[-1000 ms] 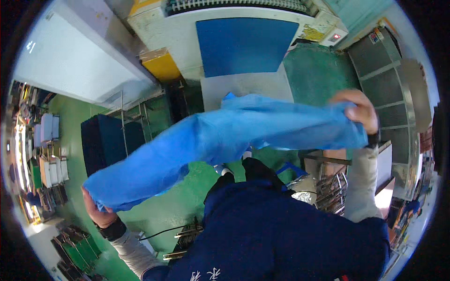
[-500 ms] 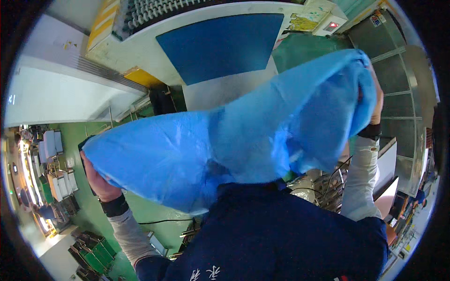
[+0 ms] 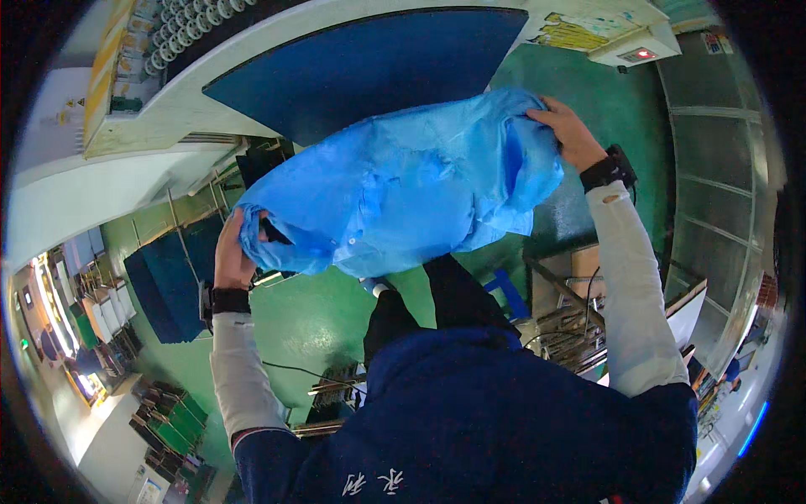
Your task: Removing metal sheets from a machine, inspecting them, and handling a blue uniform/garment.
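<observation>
A thin light-blue cloth (image 3: 403, 185), crumpled and bunched, is stretched between my two hands in front of my body. My left hand (image 3: 233, 256) grips its left end, where the folds form a dark opening; some fingers go out of sight in it. My right hand (image 3: 571, 134) pinches the upper right edge, with the thumb and fingers closed on the material. Small pale dots show on the cloth's lower middle. Whether it is a garment or a cover I cannot tell.
Beyond the cloth stands a machine with rollers (image 3: 189, 29) and a dark blue panel (image 3: 361, 71) on its front. Dark blue boards (image 3: 172, 281) lean at the left. A control box (image 3: 642, 52) has a red light. Wooden and metal pieces (image 3: 571, 315) lie at right.
The cloth has come down at its right end and bunched narrower, now nearly level. My hands have drawn closer together, and the view has shifted so more floor and my legs show.
</observation>
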Demonstrator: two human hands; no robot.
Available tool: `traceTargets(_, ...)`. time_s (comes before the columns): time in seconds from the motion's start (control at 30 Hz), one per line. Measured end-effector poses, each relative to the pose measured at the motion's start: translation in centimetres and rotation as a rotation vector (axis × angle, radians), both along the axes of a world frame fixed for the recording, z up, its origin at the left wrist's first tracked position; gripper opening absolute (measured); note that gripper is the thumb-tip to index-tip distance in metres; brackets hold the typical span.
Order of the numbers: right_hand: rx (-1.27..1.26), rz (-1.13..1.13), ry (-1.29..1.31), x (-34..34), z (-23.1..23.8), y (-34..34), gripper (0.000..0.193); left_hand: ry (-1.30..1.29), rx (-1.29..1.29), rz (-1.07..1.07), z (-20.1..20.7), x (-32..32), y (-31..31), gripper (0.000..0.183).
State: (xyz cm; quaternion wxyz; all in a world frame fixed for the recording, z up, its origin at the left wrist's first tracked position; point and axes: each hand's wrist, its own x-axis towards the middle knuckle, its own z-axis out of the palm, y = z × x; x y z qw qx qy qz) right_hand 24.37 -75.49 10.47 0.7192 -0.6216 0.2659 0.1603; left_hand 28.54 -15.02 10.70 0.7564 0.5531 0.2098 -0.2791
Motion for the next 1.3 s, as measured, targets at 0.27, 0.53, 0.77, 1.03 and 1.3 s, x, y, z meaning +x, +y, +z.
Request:
traceTargets(0.27, -0.618, 0.259, -0.134, 4.0, -11.1, -1.5, 0.035, 0.004, 0.205, -0.003, -6.5, 3.4, -0.7, 0.027)
traceTargets(0.53, -0.926, 0.089, -0.363, 2.1, -19.6, -1.2, 0.025, -0.322, 0.811, 0.131, -12.5, 3.6, -0.7, 0.046)
traceTargets(0.77, -0.734, 0.485, 0.116, -9.9, -25.5, 6.5, 0.043, -0.242, 1.048, -0.528, -22.6, -7.3, 0.3, 0.028)
traceTargets(1.03, -1.100, 0.365, 0.243, -13.3, -29.9, 11.6, 0.056, -0.240, 1.205, -0.529, -28.4, -15.4, -2.6, 0.087)
traceTargets(1.3, -1.109, 0.326, 0.233, -14.0, -31.9, 10.3, 0.032, -0.373, 1.316, -0.615, -28.7, -13.8, -3.6, 0.049)
